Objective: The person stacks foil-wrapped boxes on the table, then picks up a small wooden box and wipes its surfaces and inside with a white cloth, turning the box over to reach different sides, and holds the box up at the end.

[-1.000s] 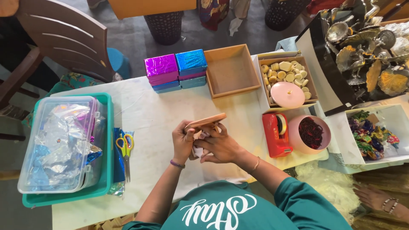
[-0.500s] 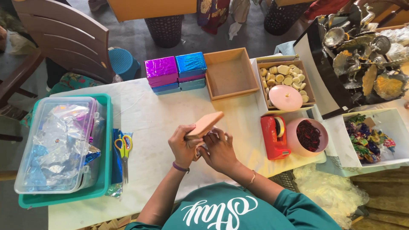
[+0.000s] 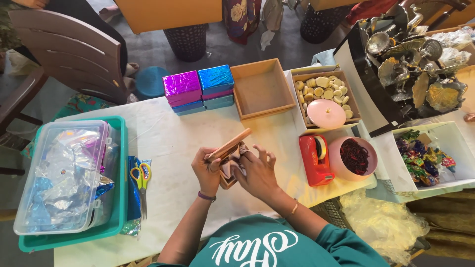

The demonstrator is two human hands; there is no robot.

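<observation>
My left hand (image 3: 207, 170) grips a small tan cardboard box (image 3: 228, 148) tilted on its edge above the white table (image 3: 168, 143), near its middle. My right hand (image 3: 257, 170) rests against the box's right side with fingers spread, pressing a pale cloth or paper (image 3: 232, 165) into it. The box's lower part sits between both hands and is partly hidden by them.
An open tan box (image 3: 262, 89) and foil-wrapped purple (image 3: 182, 88) and blue boxes (image 3: 216, 85) stand at the back. A box of pale round pieces (image 3: 324, 89) with a pink lid (image 3: 326, 113), red tape dispenser (image 3: 314, 159) and pink bowl (image 3: 352, 158) sit right. Left: teal tray (image 3: 118, 207), clear bin (image 3: 64, 173), scissors (image 3: 141, 180).
The box has tipped a little more upright between my hands. My right fingers have spread open over the cloth; both hands stay at the same spot.
</observation>
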